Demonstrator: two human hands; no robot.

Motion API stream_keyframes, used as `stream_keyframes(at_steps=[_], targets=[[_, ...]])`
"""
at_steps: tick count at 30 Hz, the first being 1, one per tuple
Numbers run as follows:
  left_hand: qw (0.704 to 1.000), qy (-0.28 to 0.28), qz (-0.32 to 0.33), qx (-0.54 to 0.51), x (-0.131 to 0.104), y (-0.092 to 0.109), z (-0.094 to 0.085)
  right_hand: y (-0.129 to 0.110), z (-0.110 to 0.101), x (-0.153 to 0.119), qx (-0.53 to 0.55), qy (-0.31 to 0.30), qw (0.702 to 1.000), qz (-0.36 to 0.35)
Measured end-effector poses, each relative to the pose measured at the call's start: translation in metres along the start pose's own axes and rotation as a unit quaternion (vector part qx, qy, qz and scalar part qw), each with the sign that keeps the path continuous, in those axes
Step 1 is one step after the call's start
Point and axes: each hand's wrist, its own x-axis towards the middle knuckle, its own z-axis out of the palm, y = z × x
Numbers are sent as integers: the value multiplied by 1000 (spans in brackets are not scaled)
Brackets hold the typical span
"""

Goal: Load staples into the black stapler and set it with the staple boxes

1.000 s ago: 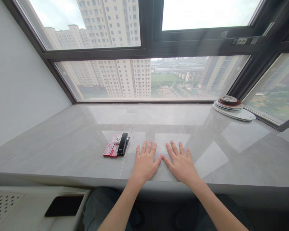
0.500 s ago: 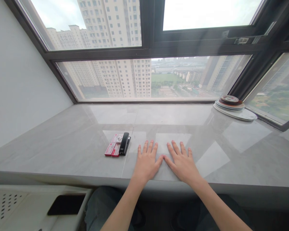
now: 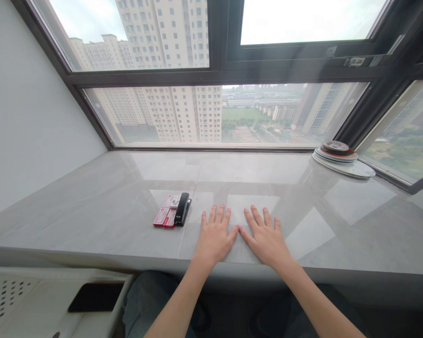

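My left hand (image 3: 214, 238) lies flat on the grey marbled counter (image 3: 102, 211), fingers spread, holding nothing. Beside it on the right, my right hand (image 3: 267, 239) rests palm down with its fingers apart, also holding nothing. The two thumb tips meet or nearly meet between the hands. Left of my left hand lies a black stapler (image 3: 182, 209), apart from the fingers. Against the stapler's left side are small red and white boxes (image 3: 165, 215).
A stack of round plates or mats (image 3: 341, 162) sits at the back right corner by the window frame (image 3: 215, 77). Below the counter's front edge at left, a dark phone-like slab (image 3: 97, 296) lies on a pale perforated surface (image 3: 52, 300).
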Motion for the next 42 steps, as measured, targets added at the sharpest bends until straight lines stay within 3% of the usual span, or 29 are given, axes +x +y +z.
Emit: stream_keyframes(at_steps=[10, 23, 42], targets=[[1000, -9, -12, -6, -4, -1, -5, 0, -3, -1, -14, 2, 1000, -4], [999, 4, -44, -10, -4, 5, -16, -4, -16, -1, 25, -39, 999, 29], [999, -2, -37, 0, 3, 4, -14, -10, -23, -3, 27, -16, 999, 33]])
